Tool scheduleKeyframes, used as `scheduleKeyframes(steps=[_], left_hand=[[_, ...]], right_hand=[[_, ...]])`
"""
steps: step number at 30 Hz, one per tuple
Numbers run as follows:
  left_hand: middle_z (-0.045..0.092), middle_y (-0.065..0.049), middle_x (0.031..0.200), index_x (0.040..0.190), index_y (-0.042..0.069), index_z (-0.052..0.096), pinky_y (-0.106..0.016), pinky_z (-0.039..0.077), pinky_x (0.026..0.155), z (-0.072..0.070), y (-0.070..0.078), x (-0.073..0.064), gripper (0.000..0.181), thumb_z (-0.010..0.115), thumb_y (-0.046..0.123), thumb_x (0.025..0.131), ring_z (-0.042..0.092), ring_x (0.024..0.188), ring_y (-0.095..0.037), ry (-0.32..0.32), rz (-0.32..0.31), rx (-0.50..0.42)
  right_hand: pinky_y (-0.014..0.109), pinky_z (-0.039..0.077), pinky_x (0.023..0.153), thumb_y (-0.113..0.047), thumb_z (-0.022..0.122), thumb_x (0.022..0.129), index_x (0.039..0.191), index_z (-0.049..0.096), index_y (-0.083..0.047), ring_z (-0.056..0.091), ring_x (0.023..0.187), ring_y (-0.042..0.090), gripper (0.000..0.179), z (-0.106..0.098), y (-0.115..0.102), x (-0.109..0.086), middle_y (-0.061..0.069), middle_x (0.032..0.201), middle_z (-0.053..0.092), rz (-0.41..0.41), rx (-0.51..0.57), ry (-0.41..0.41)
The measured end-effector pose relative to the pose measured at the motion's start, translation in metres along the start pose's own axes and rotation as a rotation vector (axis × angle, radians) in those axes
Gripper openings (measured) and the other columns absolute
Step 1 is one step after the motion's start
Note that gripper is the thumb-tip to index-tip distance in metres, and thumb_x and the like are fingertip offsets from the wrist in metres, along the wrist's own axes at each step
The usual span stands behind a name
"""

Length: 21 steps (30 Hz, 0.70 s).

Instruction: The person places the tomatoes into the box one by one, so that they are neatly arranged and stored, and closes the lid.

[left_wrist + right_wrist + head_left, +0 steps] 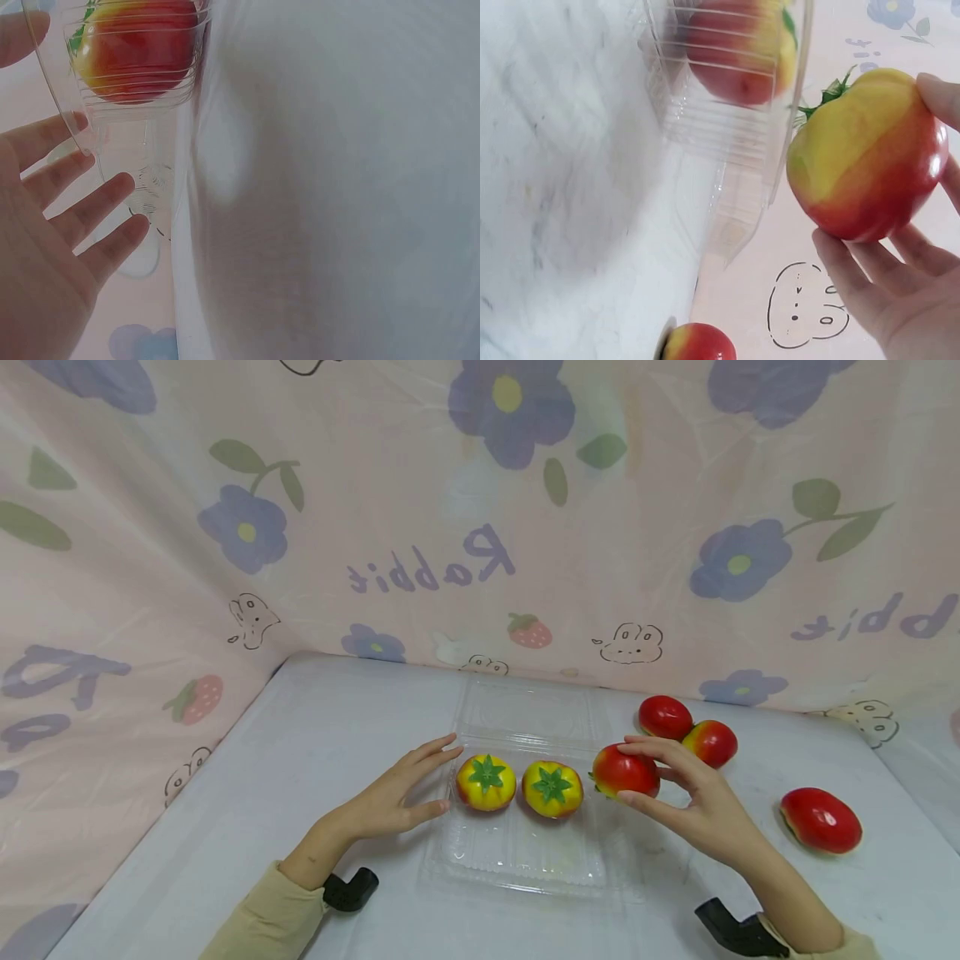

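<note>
My right hand [697, 802] pinches a red and yellow toy tomato [626, 771] between thumb and fingers, above the right side of a clear plastic clamshell box [517, 860]. In the right wrist view this tomato [866, 157] is raised beside the box wall, its green leafy top turned toward the box. Two more tomatoes, a left one [486, 783] and a right one [552, 789], sit side by side in the box with green tops up. My left hand [393, 789] is at the box's left side, fingers spread, with fingertips [79, 120] right at the clear rim.
Behind the tray part, the box's lid [532, 710] lies folded back. At the right are loose tomatoes: a back one [665, 717], one touching it [711, 743] and one farther right [821, 820]. A patterned curtain [420, 510] borders the white table [360, 710].
</note>
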<state>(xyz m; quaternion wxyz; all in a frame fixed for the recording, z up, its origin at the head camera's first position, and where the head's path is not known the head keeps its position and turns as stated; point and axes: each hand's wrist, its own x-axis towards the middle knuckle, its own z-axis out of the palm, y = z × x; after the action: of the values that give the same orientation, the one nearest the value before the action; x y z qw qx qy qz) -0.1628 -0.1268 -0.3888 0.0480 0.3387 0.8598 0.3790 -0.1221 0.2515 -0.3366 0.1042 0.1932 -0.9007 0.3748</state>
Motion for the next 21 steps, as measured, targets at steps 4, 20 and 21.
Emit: scheduleKeyframes(steps=[4, 20, 21], left_hand=[[0.022, -0.011, 0.159, 0.146, 0.007, 0.038, -0.068, 0.021, 0.109, 0.000, 0.000, 0.000, 0.064, 0.063, 0.021, 0.089, 0.021, 0.144, -0.039, 0.001, -0.001, -0.002], [0.022, -0.010, 0.159, 0.147, 0.008, 0.038, -0.068, 0.022, 0.109, 0.001, -0.002, 0.000, 0.064, 0.063, 0.022, 0.089, 0.021, 0.144, -0.038, 0.001, -0.007, 0.001], [0.022, -0.010, 0.159, 0.147, 0.008, 0.038, -0.068, 0.022, 0.109, 0.001, -0.002, 0.000, 0.064, 0.063, 0.022, 0.089, 0.021, 0.144, -0.038, 0.002, -0.006, 0.000]], right_hand=[[0.007, 0.043, 0.086, -0.013, 0.079, 0.078, 0.127, 0.059, -0.022, 0.042, 0.115, -0.016, 0.053, 0.003, -0.001, 0.001, 0.007, 0.133, 0.057, -0.001, 0.008, 0.000], [0.010, 0.048, 0.085, -0.012, 0.077, 0.080, 0.129, 0.056, -0.018, 0.049, 0.111, -0.011, 0.053, 0.014, 0.002, 0.004, 0.002, 0.127, 0.060, -0.019, 0.061, -0.020], [0.010, 0.048, 0.085, -0.012, 0.077, 0.080, 0.129, 0.056, -0.018, 0.049, 0.111, -0.011, 0.053, 0.015, 0.002, 0.005, 0.002, 0.126, 0.060, -0.016, 0.060, -0.022]])
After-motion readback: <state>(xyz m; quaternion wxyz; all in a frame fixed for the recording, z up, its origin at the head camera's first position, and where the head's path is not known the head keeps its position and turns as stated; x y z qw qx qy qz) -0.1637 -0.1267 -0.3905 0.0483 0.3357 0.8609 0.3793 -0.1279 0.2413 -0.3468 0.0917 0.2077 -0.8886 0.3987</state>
